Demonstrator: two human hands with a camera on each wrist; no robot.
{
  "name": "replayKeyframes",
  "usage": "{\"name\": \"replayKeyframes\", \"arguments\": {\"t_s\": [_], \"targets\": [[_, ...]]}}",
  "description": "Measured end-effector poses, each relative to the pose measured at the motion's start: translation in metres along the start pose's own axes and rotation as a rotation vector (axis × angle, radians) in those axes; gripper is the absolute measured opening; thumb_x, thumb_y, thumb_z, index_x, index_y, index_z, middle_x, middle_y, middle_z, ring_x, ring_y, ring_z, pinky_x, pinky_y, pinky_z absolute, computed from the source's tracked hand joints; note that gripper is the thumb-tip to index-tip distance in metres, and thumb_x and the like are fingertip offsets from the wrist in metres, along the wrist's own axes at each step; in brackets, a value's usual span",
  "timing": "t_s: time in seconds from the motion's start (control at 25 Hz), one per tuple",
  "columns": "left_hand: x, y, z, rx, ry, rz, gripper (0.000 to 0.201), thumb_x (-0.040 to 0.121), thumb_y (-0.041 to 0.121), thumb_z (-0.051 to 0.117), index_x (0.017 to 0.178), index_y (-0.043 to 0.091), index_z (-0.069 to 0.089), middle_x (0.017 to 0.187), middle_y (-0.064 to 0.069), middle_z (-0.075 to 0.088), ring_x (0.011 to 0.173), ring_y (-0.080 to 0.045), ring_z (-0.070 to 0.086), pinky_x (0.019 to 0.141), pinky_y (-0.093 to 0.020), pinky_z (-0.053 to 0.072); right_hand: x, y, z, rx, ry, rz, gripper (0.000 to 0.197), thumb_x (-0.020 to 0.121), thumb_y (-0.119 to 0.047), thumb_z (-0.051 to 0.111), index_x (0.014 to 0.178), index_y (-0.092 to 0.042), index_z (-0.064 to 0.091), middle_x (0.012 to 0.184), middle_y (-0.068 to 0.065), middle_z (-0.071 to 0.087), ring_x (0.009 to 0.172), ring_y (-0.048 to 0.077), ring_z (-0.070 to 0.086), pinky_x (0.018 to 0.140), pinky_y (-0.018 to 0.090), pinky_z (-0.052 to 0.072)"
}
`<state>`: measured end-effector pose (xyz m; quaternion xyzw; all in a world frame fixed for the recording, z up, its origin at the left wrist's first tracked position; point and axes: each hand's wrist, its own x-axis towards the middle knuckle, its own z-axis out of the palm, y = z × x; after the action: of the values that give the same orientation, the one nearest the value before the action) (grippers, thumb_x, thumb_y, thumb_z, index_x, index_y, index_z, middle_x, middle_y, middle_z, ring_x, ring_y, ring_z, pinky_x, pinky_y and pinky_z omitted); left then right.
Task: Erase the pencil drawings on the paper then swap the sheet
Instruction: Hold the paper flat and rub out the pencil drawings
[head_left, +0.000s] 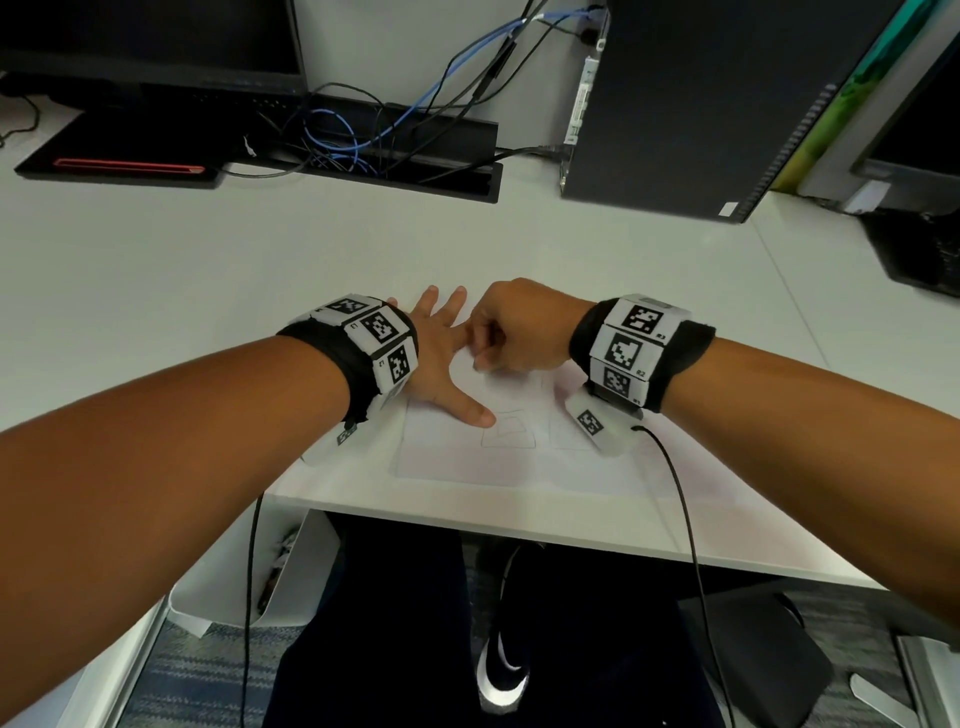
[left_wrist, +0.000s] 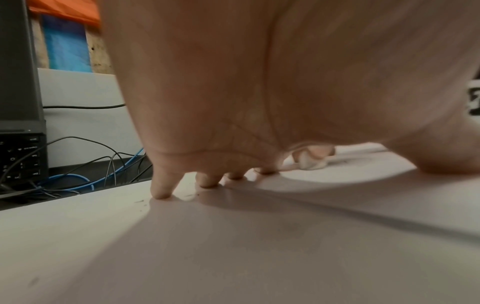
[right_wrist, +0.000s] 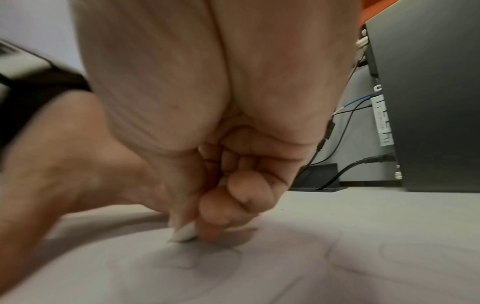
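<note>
Eraser (right_wrist: 185, 234) pinched in right hand (head_left: 511, 327); left hand (head_left: 441, 358) flat, fingers spread: pin paper (head_left: 467, 457), rub short light strokes at frame centre

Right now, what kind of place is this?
Likely an office or lab workstation: a white desk with a black PC tower, a monitor and tangled network cables behind the paper.

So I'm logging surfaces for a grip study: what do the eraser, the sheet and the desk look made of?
The eraser, pinched by the right hand, looks like soft white rubber or vinyl: matte, with a rounded, worn tip. The sheet looks like thin matte paper carrying faint pencil lines. The desk seems to be smooth white laminate, though its core is not visible.
</note>
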<state>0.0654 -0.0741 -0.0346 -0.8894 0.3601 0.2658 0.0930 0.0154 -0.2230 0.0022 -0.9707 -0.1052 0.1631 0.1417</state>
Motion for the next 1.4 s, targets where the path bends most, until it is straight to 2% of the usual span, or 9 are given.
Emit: {"name": "replayKeyframes", "arguments": {"t_s": [0.12,0.28,0.4,0.56,0.76,0.92,1.04,1.24,1.4], "targets": [[-0.001,0.000,-0.001,-0.002,0.000,-0.007,0.134,0.049,0.099,0.047,0.152,0.040,-0.016,0.159,0.001,-0.031,0.147,-0.030,-0.024,0.115,-0.065,-0.001,0.005,0.001,-0.005,0.012,0.080,0.049,0.009,0.085,-0.019,0.073,0.078,-0.013,0.072,0.077,-0.001,0.071,0.076,0.014,0.066,0.065,0.019,0.046],[-0.001,0.000,0.001,-0.012,-0.005,0.000,0.130,0.049,0.099,0.046,0.153,0.043,-0.009,0.159,0.000,-0.031,0.147,-0.031,-0.025,0.115,-0.065,-0.001,-0.001,-0.004,-0.002,-0.030,-0.042,-0.023,0.012,0.085,-0.020,0.073,0.076,-0.013,0.070,0.065,-0.009,0.062,0.061,0.003,0.056,0.059,0.015,0.042],[0.000,0.000,0.000,0.000,0.002,-0.009,0.138,0.046,0.101,0.044,0.151,0.039,-0.020,0.158,0.002,-0.032,0.147,-0.030,-0.024,0.115,-0.064,-0.001,0.004,0.007,-0.006,0.014,0.092,0.056,0.010,0.085,-0.019,0.073,0.080,-0.011,0.073,0.078,-0.001,0.072,0.074,0.012,0.064,0.067,0.021,0.047],[0.000,-0.001,0.000,-0.012,-0.002,-0.001,0.133,0.048,0.100,0.046,0.152,0.042,-0.014,0.159,0.000,-0.031,0.147,-0.031,-0.024,0.116,-0.063,-0.002,-0.002,-0.001,-0.001,0.008,-0.041,-0.015,0.014,0.084,-0.020,0.074,0.073,-0.015,0.069,0.064,-0.008,0.064,0.060,0.003,0.057,0.060,0.016,0.045],[-0.001,0.001,0.000,0.002,0.004,-0.012,0.138,0.048,0.100,0.045,0.150,0.037,-0.024,0.158,0.001,-0.032,0.147,-0.030,-0.025,0.115,-0.064,-0.001,-0.001,0.011,-0.005,0.004,0.078,0.074,0.013,0.085,-0.020,0.072,0.080,-0.009,0.071,0.078,0.003,0.072,0.076,0.018,0.068,0.070,0.028,0.055],[0.000,0.000,0.001,-0.010,0.008,-0.007,0.135,0.048,0.099,0.046,0.150,0.041,-0.021,0.158,0.001,-0.032,0.147,-0.030,-0.024,0.115,-0.064,-0.001,-0.010,0.003,0.004,0.014,-0.029,-0.017,0.013,0.085,-0.021,0.074,0.075,-0.015,0.070,0.071,-0.004,0.068,0.063,0.004,0.058,0.060,0.016,0.043],[0.000,0.001,0.001,0.009,0.004,-0.015,0.139,0.048,0.100,0.045,0.149,0.037,-0.026,0.158,0.001,-0.033,0.147,-0.030,-0.024,0.115,-0.064,-0.001,-0.007,0.011,-0.001,0.052,0.056,0.061,0.010,0.085,-0.020,0.074,0.079,-0.011,0.072,0.076,-0.002,0.071,0.064,0.002,0.059,0.064,0.019,0.043],[0.002,0.000,0.002,-0.004,0.006,-0.010,0.137,0.048,0.099,0.047,0.151,0.040,-0.020,0.158,0.000,-0.032,0.147,-0.031,-0.024,0.115,-0.064,0.000,-0.014,0.001,0.007,0.014,-0.027,-0.034,0.014,0.086,-0.020,0.073,0.073,-0.018,0.067,0.067,-0.011,0.064,0.061,-0.001,0.056,0.059,0.013,0.040],[0.001,0.001,0.000,0.005,-0.001,-0.016,0.141,0.047,0.100,0.045,0.149,0.036,-0.027,0.158,0.001,-0.033,0.147,-0.030,-0.025,0.115,-0.064,0.000,-0.010,0.012,-0.002,0.030,0.048,0.035,0.015,0.085,-0.020,0.073,0.071,-0.019,0.067,0.068,-0.008,0.067,0.062,0.001,0.058,0.064,0.020,0.044]]}}
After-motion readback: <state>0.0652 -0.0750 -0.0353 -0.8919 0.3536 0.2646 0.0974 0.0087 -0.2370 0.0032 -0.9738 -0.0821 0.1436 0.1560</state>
